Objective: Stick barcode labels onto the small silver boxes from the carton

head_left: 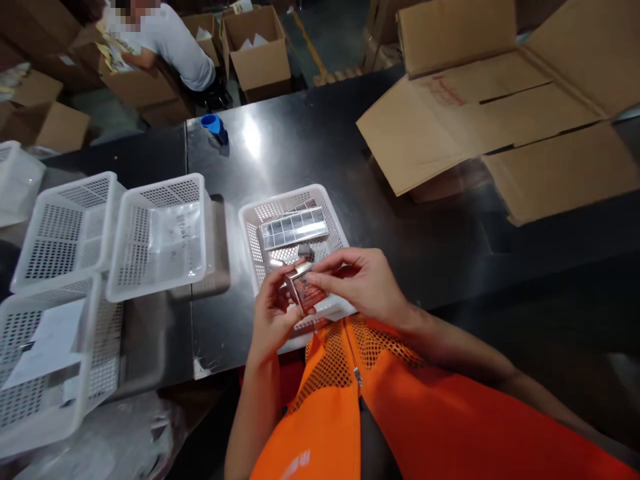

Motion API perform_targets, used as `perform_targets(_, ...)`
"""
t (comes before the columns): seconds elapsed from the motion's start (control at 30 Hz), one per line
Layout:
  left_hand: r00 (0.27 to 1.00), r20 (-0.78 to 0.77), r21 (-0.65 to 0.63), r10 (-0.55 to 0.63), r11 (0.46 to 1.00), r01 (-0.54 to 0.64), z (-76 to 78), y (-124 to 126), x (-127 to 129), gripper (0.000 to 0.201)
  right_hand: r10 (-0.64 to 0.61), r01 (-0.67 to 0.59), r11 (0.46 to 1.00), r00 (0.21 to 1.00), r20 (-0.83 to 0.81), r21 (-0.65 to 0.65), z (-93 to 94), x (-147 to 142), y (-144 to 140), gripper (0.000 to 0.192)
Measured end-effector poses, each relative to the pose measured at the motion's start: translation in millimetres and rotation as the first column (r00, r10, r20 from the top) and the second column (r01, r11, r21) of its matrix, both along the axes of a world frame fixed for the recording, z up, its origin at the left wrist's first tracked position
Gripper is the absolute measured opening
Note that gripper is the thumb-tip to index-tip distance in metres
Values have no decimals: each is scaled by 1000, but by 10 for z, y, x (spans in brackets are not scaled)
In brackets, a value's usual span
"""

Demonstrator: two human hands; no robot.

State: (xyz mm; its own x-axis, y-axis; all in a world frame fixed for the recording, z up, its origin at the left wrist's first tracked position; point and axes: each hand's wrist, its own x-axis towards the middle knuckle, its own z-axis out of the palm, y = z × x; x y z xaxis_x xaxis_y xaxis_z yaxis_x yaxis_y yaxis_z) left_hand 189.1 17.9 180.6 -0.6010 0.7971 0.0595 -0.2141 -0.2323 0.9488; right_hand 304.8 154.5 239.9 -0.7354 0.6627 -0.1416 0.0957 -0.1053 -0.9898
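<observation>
In the head view, a small reddish packet [306, 291] with a shiny clear wrapper is being held between both hands, just above the near rim of a white perforated basket [253, 230] that is resting on the dark tabletop [310, 153]. The left hand [274, 312] is being kept closed around the packet's lower left edge, its grip tight, with the thumb laid across the front. The right hand [364, 280] is being kept pinched on the packet's upper right corner, the fingertips [320, 268] pressed together on the wrapper. Inside the basket, a long strip of silvery blister cells [294, 227] is lying across the far half, with a few small pieces scattered beneath it that are too blurred to be told apart.

To the left, two more white baskets [160, 233] [67, 230] are standing side by side, touching, one with a clear plastic sheet in it. Nearer the camera, a fourth basket [100, 360] is holding a sheet of white paper [47, 343]. A blue cap-like object [214, 126] is lying on the far part of the tabletop. A large flattened cardboard box [500, 113] is lying spread over the right far corner. Beyond the tabletop, another person in a grey shirt [175, 47] is bending over open cartons [257, 50]. An orange mesh vest [360, 407] is being worn by the person.
</observation>
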Motion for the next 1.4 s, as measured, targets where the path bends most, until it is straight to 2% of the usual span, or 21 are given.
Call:
perform_targets(0.1,999,53,-10,5,1000,-4,-42,-12,10,61,-140,139,976,990,-5,166,-121,1,54,54)
perform_targets(0.13,997,76,-9,0,1000,1,-55,-10,16,59,-178,179,967,984,-19,181,-160,-2,88,58)
perform_targets(0.2,993,118,2,-20,1000,20,-83,2,29,59,-197,200,975,980,-41,93,-222,-10,156,55)
perform_targets(0.27,990,132,-3,-43,999,44,-121,8,38,62,-110,107,991,993,-35,-84,-266,-20,195,56)
perform_targets(0.37,987,148,-75,-55,995,66,-227,-46,34,64,117,-116,952,993,-14,-282,-354,-22,182,65)
perform_targets(0.43,983,175,-165,-60,982,89,-324,-137,29,64,215,-206,915,976,-12,-348,-467,-7,141,60)
perform_targets(0.53,966,240,-260,-97,952,160,-454,-301,59,71,250,-219,894,968,29,-391,-715,36,45,55)
perform_targets(0.63,936,331,-296,-117,929,220,-526,-404,147,77,293,-228,904,947,134,-363,-985,67,-69,58)
perform_targets(0.73,936,344,-461,77,882,97,-583,-461,207,57,376,-296,895,903,208,-335,-1216,41,-92,55)
perform_targets(0.8,924,314,-564,218,826,-3,-631,-517,171,57,382,-331,920,878,288,-211,-1351,-7,-3,50)
perform_targets(0.87,915,268,-634,300,770,-67,-687,-578,65,68,334,-366,931,854,399,4,-1482,-63,152,49)
perform_targets(0.9,924,222,-674,312,734,-86,-719,-595,-9,71,309,-401,909,832,461,114,-1546,-91,236,54)
perform_targets(0.97,976,86,-774,201,630,-61,-801,-570,-173,71,300,-533,801,751,589,272,-1671,-144,376,66)
perform_targets(1.0,995,35,-821,89,571,-23,-856,-523,-254,68,317,-615,727,695,646,305,-1730,-170,421,71)
perform_targets(1.07,991,-10,-887,-134,459,53,-999,-371,-392,58,365,-781,521,569,737,345,-1840,-217,457,72)
perform_targets(1.1,979,-14,-903,-203,424,75,-1083,-277,-443,54,395,-832,430,522,756,350,-1890,-236,454,70)
perform_targets(1.17,959,-26,-923,-281,374,84,-1257,-96,-504,48,450,-873,313,484,750,375,-1983,-260,436,65)
perform_targets(1.23,936,-51,-945,-348,319,67,-1405,37,-513,43,480,-844,315,537,694,435,-2060,-261,431,53)
perform_targets(1.33,907,-112,-961,-406,276,5,-1522,103,-465,39,469,-768,400,640,608,500,-2127,-232,460,30)
perform_targets(1.37,901,-137,-962,-412,272,-22,-1533,98,-444,39,463,-760,408,649,603,505,-2135,-221,470,28)
perform_targets(1.4,896,-162,-961,-413,271,-49,-1532,87,-423,40,464,-772,388,635,618,503,-2137,-214,474,31)
